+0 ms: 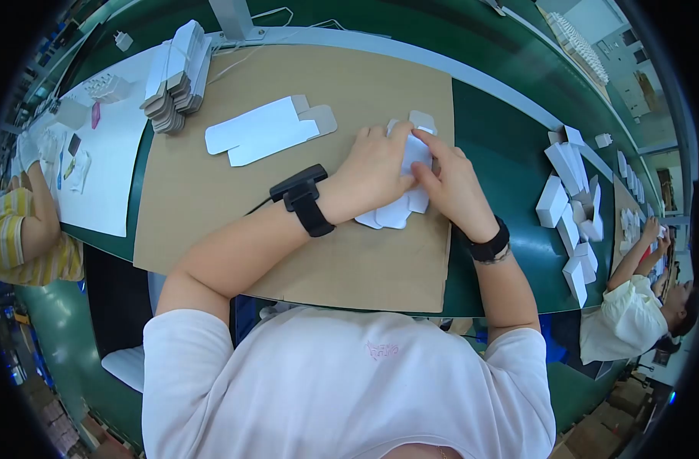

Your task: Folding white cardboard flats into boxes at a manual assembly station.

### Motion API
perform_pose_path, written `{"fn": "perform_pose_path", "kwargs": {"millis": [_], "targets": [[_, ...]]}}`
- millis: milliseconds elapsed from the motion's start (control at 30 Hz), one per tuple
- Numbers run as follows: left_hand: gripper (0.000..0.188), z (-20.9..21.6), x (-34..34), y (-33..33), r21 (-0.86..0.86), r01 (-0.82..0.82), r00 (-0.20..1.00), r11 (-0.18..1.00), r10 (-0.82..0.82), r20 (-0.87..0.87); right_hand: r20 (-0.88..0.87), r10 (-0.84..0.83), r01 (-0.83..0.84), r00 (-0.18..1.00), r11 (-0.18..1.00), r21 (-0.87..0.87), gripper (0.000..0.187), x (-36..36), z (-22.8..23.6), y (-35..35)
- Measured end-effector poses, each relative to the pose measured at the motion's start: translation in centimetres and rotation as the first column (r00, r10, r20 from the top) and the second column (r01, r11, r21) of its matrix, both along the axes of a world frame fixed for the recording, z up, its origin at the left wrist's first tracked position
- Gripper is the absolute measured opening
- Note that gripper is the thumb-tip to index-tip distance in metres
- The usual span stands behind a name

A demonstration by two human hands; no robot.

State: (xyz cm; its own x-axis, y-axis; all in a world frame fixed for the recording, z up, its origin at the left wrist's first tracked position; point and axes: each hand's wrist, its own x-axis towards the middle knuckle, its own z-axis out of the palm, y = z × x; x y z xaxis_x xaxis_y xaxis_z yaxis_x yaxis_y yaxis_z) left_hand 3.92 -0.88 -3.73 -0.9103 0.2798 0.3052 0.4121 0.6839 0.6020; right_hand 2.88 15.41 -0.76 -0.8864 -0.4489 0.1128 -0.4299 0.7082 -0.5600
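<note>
One or more white cartons (395, 214) on brown board (342, 268), beneath left hand (370, 168) and right hand (462, 187), both half-curled, touching; whether pinched, unclear. Look light, stiff, easily creased; best taken by long edges, clear of flaps (422, 118).

White cartons (396, 215) partly hidden by left hand (374, 163); striped-shirted co-worker (16, 233) cut off.

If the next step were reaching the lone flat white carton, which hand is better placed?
Probably the left hand: it is nearer the flat white carton, while the right hand sits farther across. Both are at the white pieces between them.
</note>
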Motion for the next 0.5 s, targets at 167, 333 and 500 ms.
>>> {"fn": "perform_pose_path", "kwargs": {"millis": [167, 333, 500], "targets": [[0.053, 1.9, 0.0, 1.3, 0.449, -0.059, 0.992, 0.892, 0.002, 0.127, 0.078, -0.146, 0.165, 0.986, 0.913, -0.373, 0.048, -0.4, -0.5, 0.4], [0.048, 3.4, -0.5, 1.0, 0.74, -0.092, 0.979, 0.667, -0.077, 0.191, 0.162, -0.15, 0.207, 0.975, 0.878, -0.431, 0.039, -1.4, 1.3, 0.8], [0.048, 4.2, -0.9, 0.5, 0.741, -0.049, 0.991, 0.669, -0.06, 0.119, 0.337, -0.026, 0.253, 0.941, 0.716, -0.651, 0.021, -2.7, 2.2, -0.1]]}}
